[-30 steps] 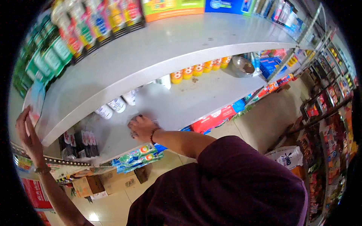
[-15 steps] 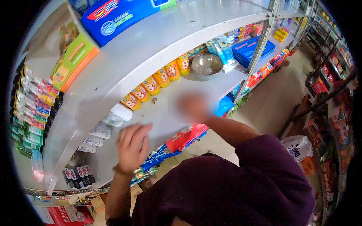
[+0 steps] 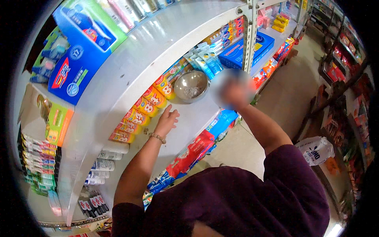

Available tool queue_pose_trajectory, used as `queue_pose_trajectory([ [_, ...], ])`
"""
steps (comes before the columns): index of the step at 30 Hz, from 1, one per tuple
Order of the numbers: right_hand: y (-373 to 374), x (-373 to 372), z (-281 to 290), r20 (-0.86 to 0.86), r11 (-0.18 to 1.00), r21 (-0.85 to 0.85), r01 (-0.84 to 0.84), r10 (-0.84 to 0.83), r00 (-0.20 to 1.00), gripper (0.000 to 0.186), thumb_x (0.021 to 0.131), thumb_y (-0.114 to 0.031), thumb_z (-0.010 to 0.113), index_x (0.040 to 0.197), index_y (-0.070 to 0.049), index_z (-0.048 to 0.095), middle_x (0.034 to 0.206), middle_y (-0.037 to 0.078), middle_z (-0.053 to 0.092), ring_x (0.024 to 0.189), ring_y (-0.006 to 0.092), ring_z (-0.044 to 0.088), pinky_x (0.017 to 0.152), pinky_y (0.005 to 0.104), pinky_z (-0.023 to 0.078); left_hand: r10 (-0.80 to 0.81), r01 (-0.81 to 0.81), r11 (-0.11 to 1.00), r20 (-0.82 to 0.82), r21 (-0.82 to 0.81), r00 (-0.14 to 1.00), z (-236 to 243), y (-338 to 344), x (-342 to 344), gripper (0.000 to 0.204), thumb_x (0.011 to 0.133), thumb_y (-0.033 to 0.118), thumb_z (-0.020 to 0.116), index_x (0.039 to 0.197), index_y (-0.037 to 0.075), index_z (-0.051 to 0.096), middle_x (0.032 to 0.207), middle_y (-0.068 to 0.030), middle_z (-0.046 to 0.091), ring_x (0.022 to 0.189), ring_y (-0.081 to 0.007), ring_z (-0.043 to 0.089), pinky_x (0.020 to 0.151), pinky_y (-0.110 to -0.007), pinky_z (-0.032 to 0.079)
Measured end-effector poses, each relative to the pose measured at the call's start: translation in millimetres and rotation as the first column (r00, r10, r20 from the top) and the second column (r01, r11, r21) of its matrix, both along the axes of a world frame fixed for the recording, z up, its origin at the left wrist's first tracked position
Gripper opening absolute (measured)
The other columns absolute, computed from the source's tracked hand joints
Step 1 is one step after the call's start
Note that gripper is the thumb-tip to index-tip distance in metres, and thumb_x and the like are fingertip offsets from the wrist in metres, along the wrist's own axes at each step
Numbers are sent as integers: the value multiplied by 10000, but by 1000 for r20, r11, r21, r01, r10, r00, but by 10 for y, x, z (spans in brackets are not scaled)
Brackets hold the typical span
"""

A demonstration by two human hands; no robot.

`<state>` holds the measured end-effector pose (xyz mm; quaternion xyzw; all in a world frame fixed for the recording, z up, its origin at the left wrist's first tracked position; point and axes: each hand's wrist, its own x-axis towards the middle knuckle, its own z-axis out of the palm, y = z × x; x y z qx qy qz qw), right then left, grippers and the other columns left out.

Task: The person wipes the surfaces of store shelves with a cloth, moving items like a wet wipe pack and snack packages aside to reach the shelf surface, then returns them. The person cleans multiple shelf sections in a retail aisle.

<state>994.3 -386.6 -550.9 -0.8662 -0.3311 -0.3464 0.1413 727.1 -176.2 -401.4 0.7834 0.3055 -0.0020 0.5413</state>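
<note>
My left hand [image 3: 167, 118] is over the grey shelf [image 3: 191, 114], fingers apart and holding nothing, beside a row of yellow-orange cylindrical containers [image 3: 146, 104]. Just beyond it sits a steel bowl [image 3: 191, 87] with some pale grey material inside. My right hand [image 3: 235, 93] reaches to the right of the bowl, near the shelf's front edge; a blur hides its fingers and anything they might hold. Light blue tubes [image 3: 203, 59] and a flat blue box [image 3: 246, 51] lie behind that hand.
An upper shelf [image 3: 106, 71] with boxed goods overhangs the left side. A perforated metal upright [image 3: 248, 39] stands near the blue box. Bagged goods [image 3: 189, 146] line the front below the shelf. An aisle [image 3: 288, 94] runs along the right, beside another rack [image 3: 343, 118].
The view has swung rightward along the shelving. My left hand has moved from the left shelf edge to beside the yellow containers; my right hand has moved rightward past the steel bowl.
</note>
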Motion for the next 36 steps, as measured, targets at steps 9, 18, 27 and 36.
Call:
queue_pose_trajectory([
  [9,195,96,370,-260,977,70,201,-177,949,405,810,-353,581,1119,-92,581,1082,105,583,982,269,573,816,457,461,114,-122,932,-43,-342,993,-292,-32,725,514,932,424,484,1299,84,364,985,-107,640,752,-188,593,646,-381,542],
  [18,240,104,503,-299,958,72,278,-245,922,403,815,-364,570,1116,-97,588,1081,104,584,993,273,566,795,456,465,149,-140,868,-18,-477,989,-601,125,889,328,898,290,467,1120,48,464,834,-131,645,598,-185,596,575,-361,552],
  [27,233,-375,800,-298,962,-35,272,-270,916,402,821,-376,559,1113,-102,596,1080,102,586,1004,277,559,775,454,469,230,-197,888,30,-416,973,-266,105,-291,331,889,202,452,1174,36,435,851,-122,609,650,-186,618,557,-351,552],
  [36,987,-1069,247,-471,843,-536,-47,-253,845,368,868,-330,490,1070,-90,682,1156,126,553,1055,333,471,658,499,455,393,-345,826,16,-445,919,-80,56,-1336,348,918,224,479,1213,47,420,940,-121,600,738,-195,624,616,-347,542],
])
